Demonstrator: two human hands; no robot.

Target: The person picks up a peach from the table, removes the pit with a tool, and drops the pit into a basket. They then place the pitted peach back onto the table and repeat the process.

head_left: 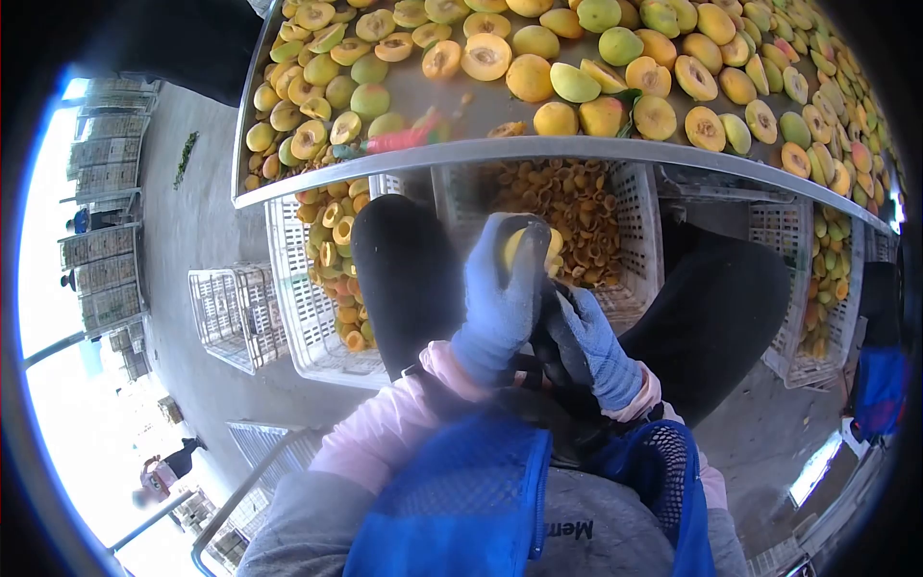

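Left hand (500, 298): blue-gloved, gripping round yellow peach (527, 245) over lap for steadying
Right hand (586, 341): blue-gloved, curling beside fruit, grip unclear

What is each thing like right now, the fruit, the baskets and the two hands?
left hand: gloved, closed around a yellow fruit
yellow fruit: held up, partly hidden by fingers
right hand: gloved, next to the left hand; what it holds is hidden
fruit on table: some whole, many cut in halves
middle crate: holds orange-brown pieces
left crate: holds cut halves
empty crate: on the floor
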